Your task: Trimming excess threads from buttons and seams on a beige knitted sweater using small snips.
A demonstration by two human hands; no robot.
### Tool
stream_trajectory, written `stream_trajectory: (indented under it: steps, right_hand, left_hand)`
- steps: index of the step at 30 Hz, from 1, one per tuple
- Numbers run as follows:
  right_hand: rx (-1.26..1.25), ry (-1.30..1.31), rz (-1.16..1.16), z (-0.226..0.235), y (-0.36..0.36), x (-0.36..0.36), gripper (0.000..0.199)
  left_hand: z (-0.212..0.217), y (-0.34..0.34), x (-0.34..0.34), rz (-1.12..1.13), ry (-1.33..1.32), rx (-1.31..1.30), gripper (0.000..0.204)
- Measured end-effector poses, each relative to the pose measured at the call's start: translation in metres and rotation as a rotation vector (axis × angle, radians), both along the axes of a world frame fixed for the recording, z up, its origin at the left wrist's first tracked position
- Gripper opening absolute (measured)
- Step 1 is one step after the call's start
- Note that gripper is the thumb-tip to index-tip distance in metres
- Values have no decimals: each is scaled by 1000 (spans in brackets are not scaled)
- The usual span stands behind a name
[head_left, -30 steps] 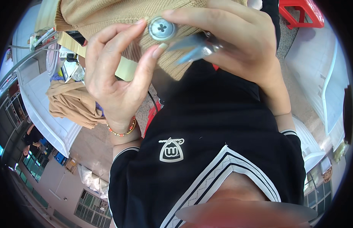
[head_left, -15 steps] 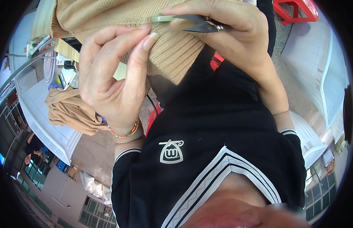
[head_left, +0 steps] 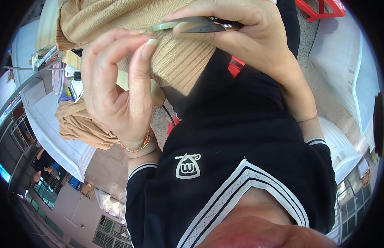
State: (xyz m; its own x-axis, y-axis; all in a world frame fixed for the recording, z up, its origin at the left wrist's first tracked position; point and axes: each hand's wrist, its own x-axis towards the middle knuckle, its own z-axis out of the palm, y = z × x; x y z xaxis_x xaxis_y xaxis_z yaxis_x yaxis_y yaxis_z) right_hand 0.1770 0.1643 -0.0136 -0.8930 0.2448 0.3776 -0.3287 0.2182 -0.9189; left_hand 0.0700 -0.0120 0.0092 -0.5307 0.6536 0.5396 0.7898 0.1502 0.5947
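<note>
Left hand [head_left: 117,87]: yours pinches the sweater [head_left: 175,62].
Right hand [head_left: 241,33]: yours grips snips [head_left: 200,25] on the sweater's edge.

Tan ribbed knitted garment [head_left: 130,20] under both hands, plain, no print. Dark grey metal snips with pale green handle [head_left: 192,25] in the right hand [head_left: 250,37]. Bead bracelet of orange, red and gold [head_left: 138,145] at the wrist of the left hand [head_left: 113,91]. Black short-sleeved shirt [head_left: 250,153] below the hands, white emblem on the chest, white-striped collar and cuffs. Second tan cloth heap [head_left: 78,124] left of the left hand, on a white plastic table [head_left: 55,140]. Red plastic stool [head_left: 320,8] beyond the right hand.
</note>
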Motion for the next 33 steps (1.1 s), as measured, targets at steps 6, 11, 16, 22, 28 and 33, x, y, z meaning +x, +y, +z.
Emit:
stream_trajectory:
  steps: [6, 11, 16, 22, 28, 33]
  right_hand:
    - [-33, -3, 38, -4, 1, -6, 39]
    - [311, 384, -60, -24, 6, -13, 31]
    - [176, -137, -221, 32, 0, 18, 36]
    - [456, -183, -204, 41, 8, 22, 32]
    - [669, -24, -272, 33, 9, 21, 26]
    - [659, -17, -340, 29, 5, 23, 23]
  left_hand:
    - [-8, 5, -3, -30, 162, 39, 13]
    - [-20, 15, -7, -182, 112, 113, 16]
    - [-17, 10, -3, -135, -32, 52, 12]
    - [-20, 11, -3, -138, -82, 106, 13]
    - [-25, 15, 1, -144, -135, 228, 13]
    - [-27, 16, 1, -134, -135, 231, 14]
